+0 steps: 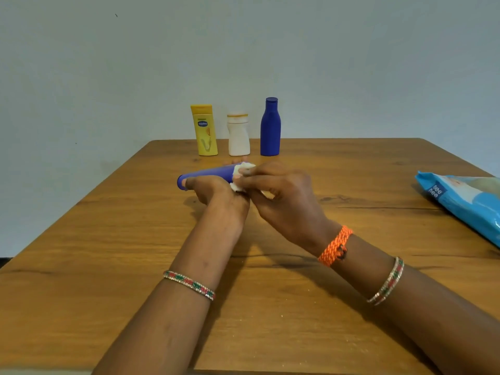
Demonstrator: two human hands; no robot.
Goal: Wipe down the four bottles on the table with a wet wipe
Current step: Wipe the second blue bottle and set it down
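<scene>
A wooden desk fills the lower frame, with a blue wipe pack at its right edge. Three bottles stand upright in a row at upper centre: yellow bottle, white bottle, blue bottle. At centre, the left hand has its grip closed around a tilted purple bottle, while the right hand pinches a white wipe against it.

Left hand and right hand meet, fingers curled closed.
</scene>
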